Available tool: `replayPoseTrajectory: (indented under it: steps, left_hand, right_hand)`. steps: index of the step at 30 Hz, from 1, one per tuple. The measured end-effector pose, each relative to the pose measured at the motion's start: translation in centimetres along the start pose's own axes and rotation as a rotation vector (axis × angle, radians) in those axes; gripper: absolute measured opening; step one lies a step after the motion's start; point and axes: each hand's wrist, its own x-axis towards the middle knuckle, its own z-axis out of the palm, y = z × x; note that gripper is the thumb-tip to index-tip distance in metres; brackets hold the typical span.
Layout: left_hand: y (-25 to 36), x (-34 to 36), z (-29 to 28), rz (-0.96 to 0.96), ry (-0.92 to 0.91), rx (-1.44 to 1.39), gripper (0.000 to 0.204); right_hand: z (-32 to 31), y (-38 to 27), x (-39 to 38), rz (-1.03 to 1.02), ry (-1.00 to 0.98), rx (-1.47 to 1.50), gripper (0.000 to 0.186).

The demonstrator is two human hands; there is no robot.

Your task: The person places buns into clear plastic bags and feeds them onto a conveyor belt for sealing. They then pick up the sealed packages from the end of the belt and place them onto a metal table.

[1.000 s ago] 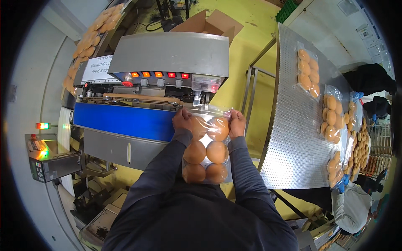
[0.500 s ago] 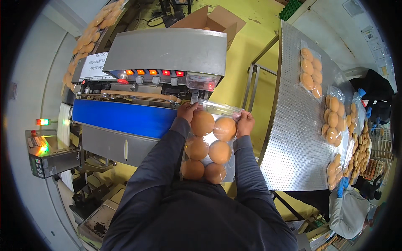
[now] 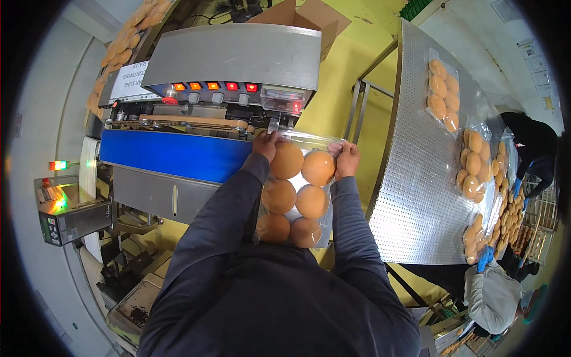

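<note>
My left hand (image 3: 264, 149) grips the top left corner of a clear plastic bag (image 3: 312, 201) of six round buns in two columns. My right hand (image 3: 348, 160) pinches its top right corner, stretching the top edge across. The bag hangs over my front, its top edge beside the right end of a steel sealing machine (image 3: 232, 53) with lit red and orange switches. Left of my left hand runs the machine's blue conveyor belt (image 3: 166, 157).
A perforated steel table (image 3: 404, 214) on the right holds bagged buns (image 3: 443, 98). Co-workers (image 3: 493, 297) in blue gloves work beyond it. An open carton (image 3: 315, 21) lies behind the machine, more buns (image 3: 119, 53) top left, a control box (image 3: 71, 220) at left.
Both my hands and the bag have moved a little forward and rightward at the machine's end. The view has shifted slightly, and the co-workers at the right have moved.
</note>
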Motion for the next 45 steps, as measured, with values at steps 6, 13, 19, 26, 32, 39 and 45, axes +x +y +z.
replayPoseTrajectory:
  steps: [6,13,19,26,32,39,45]
  left_hand:
    - [-2.0,-4.0,0.1,0.072,0.359,0.141,0.024]
    - [0.5,-5.1,0.2,0.131,0.454,0.209,0.017]
    - [-1.4,-2.0,-4.2,0.164,0.568,0.051,0.015]
    - [1.2,-1.6,-7.9,0.041,0.564,0.033,0.014]
    - [0.8,-0.6,-11.5,0.144,0.588,-0.03,0.014]
    - [1.3,0.2,-18.0,0.174,0.513,-0.008,0.017]
    - [2.4,-5.3,-22.8,0.174,0.206,0.076,0.033]
  right_hand:
    - [-0.4,0.5,-0.3,-0.05,0.036,-0.118,0.016]
    - [0.0,1.1,-0.6,-0.073,0.072,-0.18,0.012]
    - [4.5,2.1,-1.7,-0.114,-0.007,-0.197,0.012]
    - [7.8,4.7,-2.3,-0.257,0.059,-0.349,0.013]
    - [11.2,4.9,-4.2,-0.413,0.138,-0.552,0.017]
    - [15.6,5.1,-7.1,-0.283,0.033,-0.495,0.016]
    - [15.4,6.4,-14.1,-0.095,-0.17,-0.202,0.047]
